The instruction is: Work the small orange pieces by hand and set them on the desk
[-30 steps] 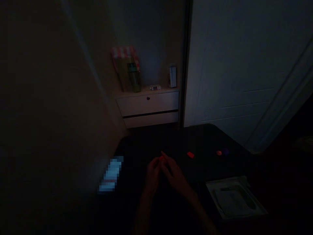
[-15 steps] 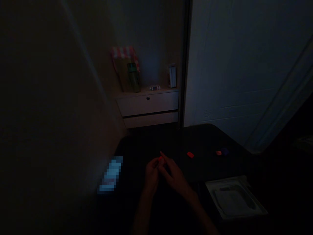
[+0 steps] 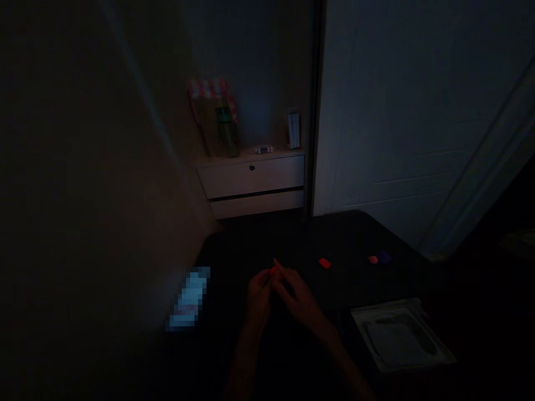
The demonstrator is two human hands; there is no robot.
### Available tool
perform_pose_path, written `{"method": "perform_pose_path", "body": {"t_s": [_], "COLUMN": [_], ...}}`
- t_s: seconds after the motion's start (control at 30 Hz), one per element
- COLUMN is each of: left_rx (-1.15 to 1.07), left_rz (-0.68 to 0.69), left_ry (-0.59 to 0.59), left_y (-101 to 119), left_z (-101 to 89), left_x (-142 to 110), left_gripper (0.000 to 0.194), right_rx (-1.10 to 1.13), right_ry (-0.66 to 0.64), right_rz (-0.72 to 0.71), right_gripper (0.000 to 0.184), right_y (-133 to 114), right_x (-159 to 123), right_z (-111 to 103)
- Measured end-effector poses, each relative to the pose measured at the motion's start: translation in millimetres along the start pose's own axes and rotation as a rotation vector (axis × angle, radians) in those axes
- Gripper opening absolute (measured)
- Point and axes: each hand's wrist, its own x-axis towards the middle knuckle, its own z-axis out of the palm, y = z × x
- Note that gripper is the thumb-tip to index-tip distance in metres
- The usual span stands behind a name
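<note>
In dim light my two hands meet over the dark table (image 3: 259,245). A small bright red piece (image 3: 273,271) shows between their fingertips; its kind is too dark to make out. My left hand (image 3: 259,292) pinches it from the left with curled fingers. From the right, my right hand (image 3: 296,295) closes on the same piece, its index finger pointing up along the far side. A flat red block (image 3: 325,263) lies on the table to the right of my hands. Farther right, a pinkish piece (image 3: 373,259) sits beside a purple piece (image 3: 384,257).
A glowing, pixelated rectangle (image 3: 190,298) lies at the table's left edge. Near the right front is a pale, flat tray-like package (image 3: 401,337). Behind the table, a drawer unit (image 3: 259,177) carries a green bottle (image 3: 228,131) and a checked cloth (image 3: 209,88).
Both hands stay almost in place around the small red piece, with only slight finger movement. The view has shifted very slightly.
</note>
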Motion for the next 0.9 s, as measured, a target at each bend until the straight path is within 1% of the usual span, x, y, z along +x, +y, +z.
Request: {"method": "perform_pose_path", "body": {"t_s": [0.17,0.23,0.3,0.47,0.6,0.73,0.9], "left_rx": [-0.039,-0.058,-0.082,-0.074,-0.035,0.007,0.084], "left_rz": [-0.008,-0.003,0.004,0.008,0.023,0.052,0.071], "left_ry": [-0.005,0.008,0.023,0.022,-0.007,-0.026,-0.011], "left_y": [4,5,6,4,4,4,0], "left_z": [2.0,3.3,4.1,4.8,6.4,6.9,3.6], "left_x": [-2,-2,-2,-3,-5,-5,-3], "left_gripper": [0.034,0.035,0.035,0.031,0.030,0.032,0.036], "right_rx": [0.033,0.067,0.098,0.107,0.102,0.094,0.128], "right_ry": [0.012,0.064,0.123,0.184,0.246,0.299,0.312], "right_rz": [0.008,0.035,0.053,0.014,0.012,0.034,0.080], "right_gripper": [0.050,0.053,0.051,0.030,0.022,0.024,0.029], "right_y": [6,9,11,14,15,16,17], "right_x": [-1,0,1,3,4,4,4], "right_z": [2,3,2,1,1,1,2]}}
